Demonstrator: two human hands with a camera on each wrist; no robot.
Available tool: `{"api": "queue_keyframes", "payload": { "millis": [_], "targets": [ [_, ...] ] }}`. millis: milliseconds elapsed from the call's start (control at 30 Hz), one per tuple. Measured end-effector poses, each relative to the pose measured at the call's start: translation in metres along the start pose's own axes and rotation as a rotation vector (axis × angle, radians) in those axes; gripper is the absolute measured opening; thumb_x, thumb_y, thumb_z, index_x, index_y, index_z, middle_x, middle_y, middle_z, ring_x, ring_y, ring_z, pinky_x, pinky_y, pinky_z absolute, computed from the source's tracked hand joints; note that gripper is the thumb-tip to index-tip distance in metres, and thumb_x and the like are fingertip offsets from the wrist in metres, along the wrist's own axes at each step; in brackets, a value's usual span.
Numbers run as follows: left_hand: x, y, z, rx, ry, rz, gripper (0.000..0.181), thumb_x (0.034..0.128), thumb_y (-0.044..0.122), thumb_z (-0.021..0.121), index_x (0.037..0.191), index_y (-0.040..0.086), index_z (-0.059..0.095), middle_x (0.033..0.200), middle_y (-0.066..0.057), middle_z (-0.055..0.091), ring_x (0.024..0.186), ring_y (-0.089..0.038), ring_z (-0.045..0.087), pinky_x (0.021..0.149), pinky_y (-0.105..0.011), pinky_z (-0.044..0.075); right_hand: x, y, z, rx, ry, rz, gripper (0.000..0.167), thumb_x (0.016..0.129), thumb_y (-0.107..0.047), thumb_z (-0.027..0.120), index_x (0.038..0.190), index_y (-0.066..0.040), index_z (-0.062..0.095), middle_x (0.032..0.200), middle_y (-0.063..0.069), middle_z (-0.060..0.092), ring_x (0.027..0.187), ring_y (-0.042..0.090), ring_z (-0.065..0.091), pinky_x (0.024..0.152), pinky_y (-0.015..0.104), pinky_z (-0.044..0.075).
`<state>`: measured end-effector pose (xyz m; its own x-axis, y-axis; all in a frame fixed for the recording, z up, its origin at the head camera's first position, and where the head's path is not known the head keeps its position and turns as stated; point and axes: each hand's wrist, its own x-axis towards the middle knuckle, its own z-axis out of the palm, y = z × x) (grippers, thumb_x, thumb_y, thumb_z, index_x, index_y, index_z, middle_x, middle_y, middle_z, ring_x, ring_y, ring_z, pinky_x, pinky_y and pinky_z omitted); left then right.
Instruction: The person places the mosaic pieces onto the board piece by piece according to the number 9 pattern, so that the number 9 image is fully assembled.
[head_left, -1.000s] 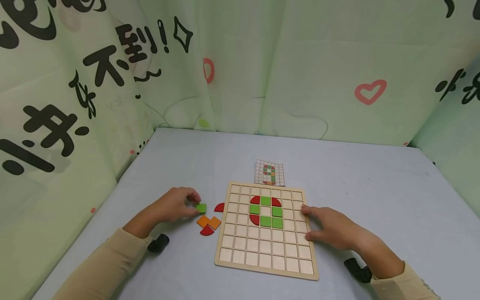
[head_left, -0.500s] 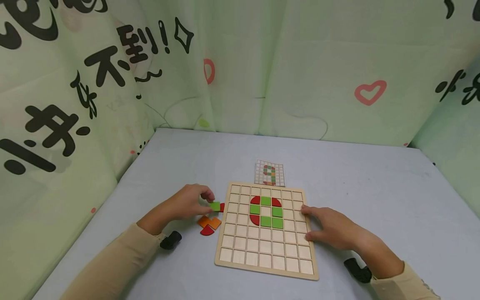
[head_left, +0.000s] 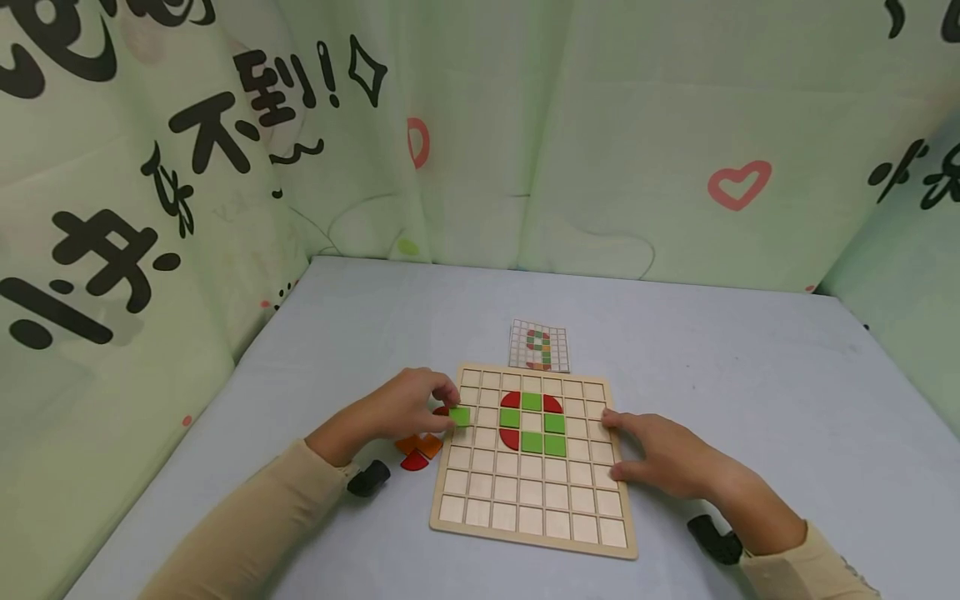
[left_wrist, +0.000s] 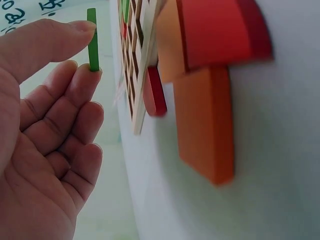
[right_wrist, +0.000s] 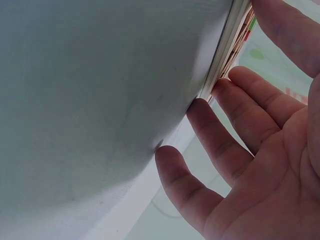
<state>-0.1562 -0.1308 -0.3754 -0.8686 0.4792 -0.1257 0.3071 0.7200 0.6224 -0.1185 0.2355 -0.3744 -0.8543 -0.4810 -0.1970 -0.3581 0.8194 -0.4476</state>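
Note:
In the head view my left hand (head_left: 408,404) pinches a green square tile (head_left: 460,417) over the left border of a wooden grid board (head_left: 517,500). The left wrist view shows this tile (left_wrist: 93,40) on edge between thumb and fingertip, raised off the table. My right hand (head_left: 671,457) rests its fingertips against the board's right edge, with fingers loosely extended. Green squares (head_left: 532,442) and red quarter-round tiles (head_left: 510,438) form a ring in the board's upper cells, around one bare cell. Beside the board's left edge lie orange squares (head_left: 430,446) and a red quarter-round tile (head_left: 414,460).
Another red tile (head_left: 441,411) lies at the board's left edge, partly hidden behind my left hand. Behind the board is a small pattern card (head_left: 539,344) printed with a coloured grid figure. A pale green printed curtain (head_left: 480,167) surrounds the white table (head_left: 712,358).
My left hand has carried the green tile rightward, from left of the loose tiles to the board's left border. The right hand and the board have stayed in place.

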Motion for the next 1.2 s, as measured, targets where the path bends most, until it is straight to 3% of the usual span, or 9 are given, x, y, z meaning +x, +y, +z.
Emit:
{"api": "queue_keyframes", "payload": {
  "millis": [500, 967, 1200],
  "targets": [
    [0.013, 0.017, 0.014, 0.002, -0.072, 0.104, 0.019, 0.087, 0.016, 0.078, 0.102, 0.013, 0.067, 0.102, 0.006, 0.066, 0.101, -0.016, 0.057, 0.091, -0.034, 0.049, 0.001, -0.001, -0.001, 0.001, -0.006, 0.016, 0.077, 0.085, -0.033, 0.08, 0.144, 0.003, 0.048, 0.145, 0.025, 0.048, 0.132, 0.048, 0.043, 0.103, 0.06, 0.037],
    [0.026, 0.04, 0.029, 0.035, -0.104, 0.135, 0.016, 0.0872, 0.02, 0.079, 0.099, 0.016, 0.068, 0.098, 0.01, 0.065, 0.101, -0.011, 0.057, 0.092, -0.028, 0.048, 0.001, 0.0, -0.001, 0.004, -0.007, 0.016, 0.077, 0.085, -0.032, 0.08, 0.145, 0.003, 0.047, 0.145, 0.025, 0.048, 0.133, 0.047, 0.044, 0.103, 0.059, 0.037],
    [0.033, 0.049, 0.036, 0.08, -0.107, 0.198, 0.016, 0.0875, 0.02, 0.079, 0.098, 0.013, 0.071, 0.095, 0.009, 0.067, 0.097, -0.009, 0.056, 0.089, -0.025, 0.047, 0.001, 0.0, -0.001, -0.001, -0.004, 0.0, 0.076, 0.085, -0.032, 0.08, 0.144, 0.004, 0.047, 0.145, 0.025, 0.048, 0.132, 0.048, 0.044, 0.103, 0.06, 0.037]
  ]
}}
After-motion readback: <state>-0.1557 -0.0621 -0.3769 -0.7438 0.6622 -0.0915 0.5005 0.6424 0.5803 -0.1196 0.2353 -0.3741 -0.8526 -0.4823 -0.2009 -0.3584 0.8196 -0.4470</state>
